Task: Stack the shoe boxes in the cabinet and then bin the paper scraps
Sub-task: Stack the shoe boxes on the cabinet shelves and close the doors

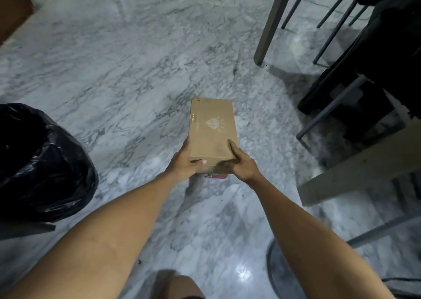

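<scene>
Two hands clamp one brown box (213,130) at its near end, and the box hangs over the marble floor (102,70), long side pointing away from the person. The left hand (185,161) grips the near-left corner, thumb laid across the end wall and fingers tucked out of sight under the side. The right hand (240,161) closes on the near-right corner, its thumb flat on the lid. Both arms reach forward and down, nearly straight. A red label (218,176) peeks out just below the hands, though whether it belongs to this box or to another beneath is not clear.

This looks like the stacking step: a box is in hand and not yet shelved. The next move calls for a level carry to the cabinet, which may be the wooden edge (13,6) far up and left of the hands; that is a guess.

Left of the left arm stands a bin lined with a black bag (43,161). Right of the right hand are table and chair legs (271,20). No paper scraps show.
</scene>
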